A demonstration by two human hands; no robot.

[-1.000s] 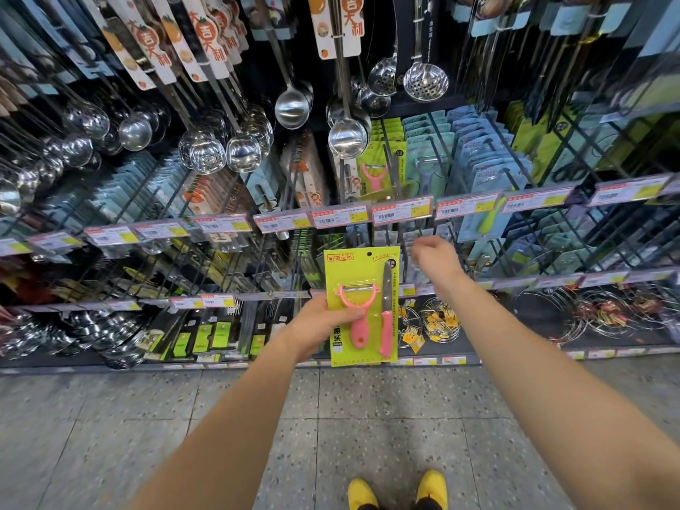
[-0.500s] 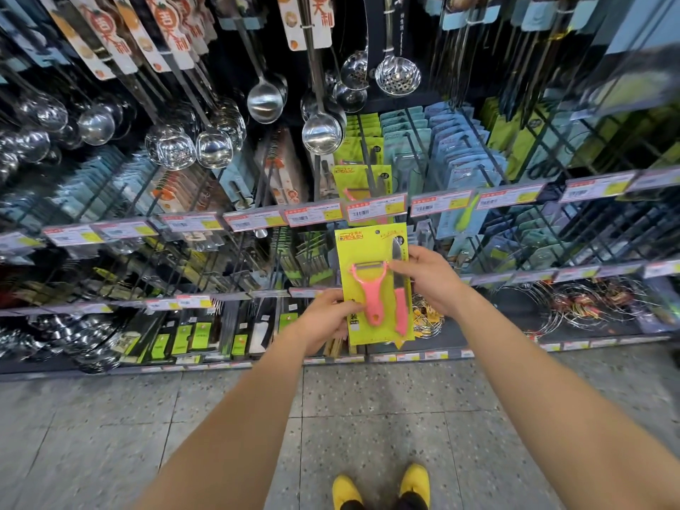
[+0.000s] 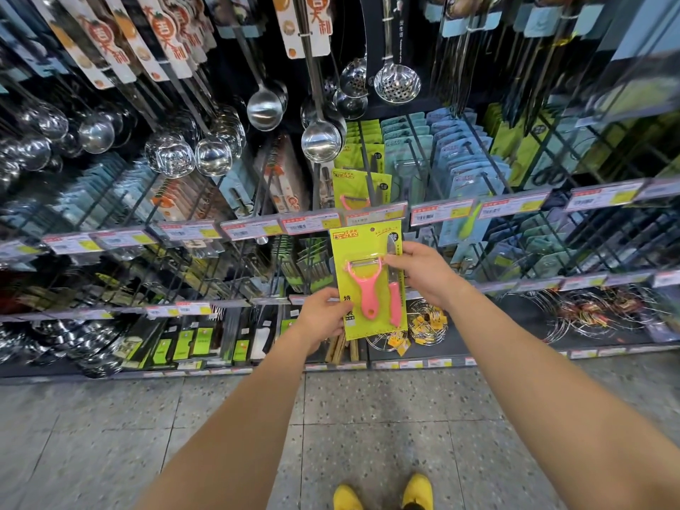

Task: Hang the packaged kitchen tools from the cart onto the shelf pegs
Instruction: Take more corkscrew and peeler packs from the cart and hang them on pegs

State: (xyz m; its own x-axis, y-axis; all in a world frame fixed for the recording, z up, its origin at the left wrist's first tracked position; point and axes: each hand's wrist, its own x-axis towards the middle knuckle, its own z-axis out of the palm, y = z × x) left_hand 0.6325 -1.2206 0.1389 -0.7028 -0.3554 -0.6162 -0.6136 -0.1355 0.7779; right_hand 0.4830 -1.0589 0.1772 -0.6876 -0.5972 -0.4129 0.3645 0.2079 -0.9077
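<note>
- Packaged peeler set [image 3: 368, 281] — a yellow-green card bearing a pink peeler and a pink-handled knife; held upright at the centre of the view, in front of the shelf, its top edge just below the price-tag rail [image 3: 309, 224].
- Left hand [image 3: 323, 323] — at 7 o'clock of the card, grasping its lower left edge, thumb on the printed face.
- Right hand [image 3: 423, 274] — at 3 o'clock of the card, grasping its right edge, fingertips [image 3: 390, 260] lying over the knife blade beside the peeler head.
- Matching card on peg [image 3: 358, 191] — at 12 o'clock of the held card, hanging behind the rail; same yellow-green backing, with a pink peeler head partly visible.
- Steel ladles [image 3: 321, 141] and a perforated skimmer [image 3: 397, 83] — hanging higher up, from 10 to 12 o'clock.
- Blue-carded packages [image 3: 467, 160] — rows on pegs at 1 to 2 o'clock.
- Wire racks [image 3: 588, 314] — on the lowest shelf, at 3 to 4 o'clock.
- Tiled floor [image 3: 110, 436] — fills the lower view; yellow shoes [image 3: 382, 495] at 6 o'clock.
</note>
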